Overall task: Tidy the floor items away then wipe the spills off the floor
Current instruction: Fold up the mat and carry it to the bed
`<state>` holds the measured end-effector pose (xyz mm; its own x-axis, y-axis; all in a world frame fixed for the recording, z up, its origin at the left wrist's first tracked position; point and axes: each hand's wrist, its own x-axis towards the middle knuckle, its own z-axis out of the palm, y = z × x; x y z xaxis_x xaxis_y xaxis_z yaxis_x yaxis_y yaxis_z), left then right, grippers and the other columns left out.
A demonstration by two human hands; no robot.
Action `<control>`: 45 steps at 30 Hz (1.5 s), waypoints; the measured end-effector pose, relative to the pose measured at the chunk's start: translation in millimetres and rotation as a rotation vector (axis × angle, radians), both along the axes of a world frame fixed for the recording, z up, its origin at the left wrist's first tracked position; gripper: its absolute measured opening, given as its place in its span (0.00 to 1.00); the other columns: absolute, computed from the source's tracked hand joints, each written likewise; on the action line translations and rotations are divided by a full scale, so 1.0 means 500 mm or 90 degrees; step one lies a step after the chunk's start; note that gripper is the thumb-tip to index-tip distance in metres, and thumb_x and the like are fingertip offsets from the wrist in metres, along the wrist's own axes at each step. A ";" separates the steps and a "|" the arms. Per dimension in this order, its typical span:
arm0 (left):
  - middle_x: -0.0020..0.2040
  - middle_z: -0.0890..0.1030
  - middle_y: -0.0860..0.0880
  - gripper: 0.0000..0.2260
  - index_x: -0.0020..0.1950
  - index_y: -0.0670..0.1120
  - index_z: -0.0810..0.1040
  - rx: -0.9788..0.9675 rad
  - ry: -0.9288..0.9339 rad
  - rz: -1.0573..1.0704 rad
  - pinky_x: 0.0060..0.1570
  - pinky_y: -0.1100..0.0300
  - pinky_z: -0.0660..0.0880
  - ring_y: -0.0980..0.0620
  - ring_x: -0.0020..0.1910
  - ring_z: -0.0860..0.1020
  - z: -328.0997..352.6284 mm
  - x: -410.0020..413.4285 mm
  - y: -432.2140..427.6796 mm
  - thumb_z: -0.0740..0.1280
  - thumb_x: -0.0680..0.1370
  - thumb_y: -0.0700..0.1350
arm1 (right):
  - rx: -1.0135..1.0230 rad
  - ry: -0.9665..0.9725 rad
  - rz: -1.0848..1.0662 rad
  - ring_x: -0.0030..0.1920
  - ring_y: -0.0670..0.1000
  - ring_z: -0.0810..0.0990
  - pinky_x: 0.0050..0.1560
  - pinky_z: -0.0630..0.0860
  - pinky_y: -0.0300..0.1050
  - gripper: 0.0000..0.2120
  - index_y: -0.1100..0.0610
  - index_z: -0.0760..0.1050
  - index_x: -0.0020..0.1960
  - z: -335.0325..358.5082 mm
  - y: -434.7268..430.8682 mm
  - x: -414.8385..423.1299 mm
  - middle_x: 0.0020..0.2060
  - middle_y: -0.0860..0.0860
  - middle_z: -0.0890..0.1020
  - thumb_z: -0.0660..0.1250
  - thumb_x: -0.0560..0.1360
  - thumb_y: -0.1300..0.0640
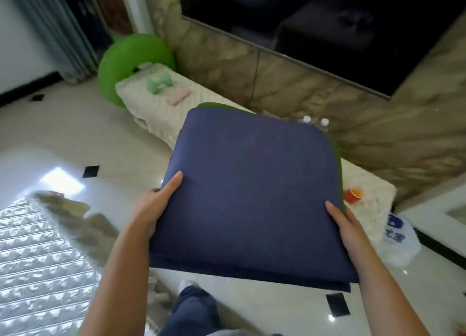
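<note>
Both hands grip a blue cushion [252, 197] at its near corners, held up in the air over the floor [88, 134] in front of the low desk [156, 108]. Left hand [155, 207]: thumb flat on top, other fingers hidden under the edge. Right hand [346, 231]: same, thumb on top, rest out of sight. A green layer [336, 149] peeks out along the cushion's far & right edges; can't tell if it's a 2nd cushion. The cushion covers the desk's mid part. Two bottle caps [315, 121] show just above it, bottles hidden. Red cup [353, 195] on the desk at right, partly cut off. Mint dumbbell [157, 83] & a blurry pink item [177, 96] sit at the desk's far end.
</note>
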<state>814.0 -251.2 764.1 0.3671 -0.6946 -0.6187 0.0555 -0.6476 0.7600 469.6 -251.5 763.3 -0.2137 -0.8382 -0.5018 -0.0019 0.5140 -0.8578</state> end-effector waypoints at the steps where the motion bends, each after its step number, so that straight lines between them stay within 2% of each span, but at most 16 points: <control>1: 0.52 0.80 0.46 0.31 0.56 0.41 0.77 -0.001 -0.002 0.019 0.49 0.54 0.72 0.47 0.48 0.78 -0.004 0.055 -0.008 0.67 0.69 0.66 | -0.001 -0.003 0.019 0.45 0.50 0.79 0.37 0.73 0.45 0.19 0.51 0.70 0.65 -0.004 -0.029 0.056 0.50 0.49 0.80 0.63 0.75 0.48; 4: 0.51 0.81 0.46 0.30 0.54 0.41 0.77 -0.008 -0.022 0.075 0.43 0.56 0.72 0.49 0.46 0.78 -0.011 0.212 -0.028 0.67 0.68 0.66 | 0.004 -0.013 0.071 0.45 0.50 0.80 0.36 0.73 0.45 0.20 0.51 0.70 0.66 -0.017 -0.107 0.220 0.51 0.50 0.80 0.64 0.75 0.48; 7: 0.51 0.81 0.46 0.30 0.51 0.43 0.78 0.001 -0.073 0.118 0.51 0.53 0.75 0.46 0.49 0.79 -0.025 0.346 -0.046 0.66 0.67 0.68 | 0.003 -0.023 0.121 0.43 0.49 0.79 0.36 0.72 0.43 0.19 0.53 0.70 0.65 -0.027 -0.181 0.356 0.54 0.52 0.78 0.63 0.76 0.50; 9: 0.51 0.81 0.45 0.30 0.49 0.42 0.79 0.012 -0.092 0.135 0.53 0.51 0.75 0.45 0.49 0.79 -0.035 0.409 -0.066 0.66 0.66 0.69 | 0.011 -0.017 0.141 0.42 0.48 0.78 0.35 0.71 0.42 0.19 0.53 0.70 0.66 -0.038 -0.224 0.420 0.55 0.53 0.78 0.62 0.76 0.50; 15: 0.44 0.81 0.48 0.23 0.39 0.47 0.77 0.028 -0.095 0.171 0.53 0.51 0.76 0.46 0.47 0.79 -0.059 0.525 -0.191 0.66 0.68 0.67 | 0.047 -0.006 0.181 0.45 0.51 0.79 0.38 0.73 0.44 0.23 0.54 0.70 0.67 -0.093 -0.398 0.551 0.57 0.54 0.78 0.64 0.75 0.48; 19: 0.40 0.80 0.50 0.21 0.38 0.46 0.76 0.027 -0.106 0.174 0.38 0.59 0.73 0.50 0.41 0.78 -0.064 0.580 -0.336 0.66 0.70 0.65 | 0.059 -0.013 0.191 0.53 0.57 0.79 0.47 0.75 0.49 0.23 0.51 0.70 0.66 -0.134 -0.550 0.613 0.59 0.53 0.78 0.64 0.74 0.45; 22: 0.41 0.81 0.48 0.22 0.39 0.44 0.77 0.040 -0.124 0.170 0.44 0.53 0.76 0.47 0.42 0.79 -0.068 0.613 -0.470 0.67 0.70 0.64 | 0.060 -0.027 0.187 0.53 0.57 0.78 0.48 0.74 0.49 0.22 0.51 0.69 0.67 -0.156 -0.667 0.649 0.57 0.53 0.78 0.63 0.74 0.46; 24: 0.43 0.81 0.47 0.22 0.40 0.45 0.77 0.042 -0.126 0.158 0.48 0.51 0.77 0.46 0.44 0.80 -0.067 0.634 -0.562 0.67 0.70 0.65 | 0.064 -0.039 0.184 0.53 0.56 0.78 0.48 0.74 0.49 0.22 0.51 0.69 0.67 -0.160 -0.746 0.666 0.57 0.52 0.78 0.63 0.75 0.46; 26: 0.46 0.81 0.46 0.22 0.41 0.46 0.77 0.054 -0.130 0.137 0.50 0.50 0.77 0.45 0.46 0.80 -0.067 0.651 -0.653 0.66 0.69 0.66 | 0.068 -0.050 0.165 0.50 0.52 0.79 0.43 0.75 0.47 0.20 0.50 0.70 0.65 -0.156 -0.812 0.674 0.54 0.51 0.79 0.63 0.75 0.47; 30: 0.48 0.81 0.45 0.25 0.49 0.43 0.78 0.055 -0.120 0.076 0.41 0.56 0.74 0.47 0.45 0.79 -0.075 0.659 -0.821 0.65 0.70 0.65 | 0.074 -0.034 0.106 0.45 0.49 0.78 0.38 0.73 0.43 0.18 0.50 0.71 0.63 -0.159 -0.925 0.673 0.50 0.49 0.79 0.63 0.75 0.47; 33: 0.45 0.81 0.47 0.22 0.44 0.45 0.77 0.062 -0.112 0.017 0.39 0.56 0.73 0.47 0.44 0.79 -0.102 0.649 -0.946 0.65 0.71 0.65 | 0.092 -0.026 0.050 0.44 0.49 0.78 0.38 0.73 0.43 0.18 0.51 0.70 0.63 -0.180 -0.990 0.660 0.45 0.45 0.78 0.62 0.75 0.46; 35: 0.45 0.81 0.46 0.24 0.47 0.42 0.78 0.062 -0.117 -0.023 0.36 0.57 0.73 0.47 0.44 0.79 -0.130 0.641 -1.032 0.65 0.71 0.64 | 0.110 -0.013 0.009 0.44 0.49 0.78 0.38 0.73 0.44 0.18 0.51 0.70 0.63 -0.199 -1.031 0.653 0.45 0.45 0.78 0.62 0.76 0.46; 38: 0.48 0.81 0.44 0.28 0.52 0.40 0.77 0.059 -0.111 -0.087 0.36 0.57 0.73 0.46 0.44 0.80 -0.187 0.627 -1.164 0.66 0.70 0.64 | 0.125 0.001 -0.065 0.46 0.50 0.78 0.45 0.75 0.48 0.20 0.52 0.70 0.65 -0.240 -1.090 0.644 0.50 0.50 0.79 0.62 0.76 0.46; 41: 0.46 0.81 0.46 0.24 0.52 0.41 0.77 0.061 -0.103 -0.156 0.36 0.58 0.74 0.48 0.43 0.79 -0.260 0.609 -1.285 0.67 0.71 0.61 | 0.137 0.008 -0.124 0.47 0.52 0.78 0.51 0.73 0.51 0.20 0.52 0.69 0.66 -0.297 -1.139 0.639 0.52 0.51 0.77 0.61 0.76 0.47; 45: 0.47 0.81 0.47 0.22 0.52 0.43 0.77 0.075 -0.135 -0.250 0.40 0.55 0.74 0.48 0.43 0.79 -0.370 0.579 -1.418 0.66 0.72 0.61 | 0.186 -0.005 -0.202 0.54 0.58 0.78 0.56 0.74 0.55 0.23 0.53 0.68 0.67 -0.388 -1.188 0.634 0.59 0.55 0.77 0.63 0.75 0.46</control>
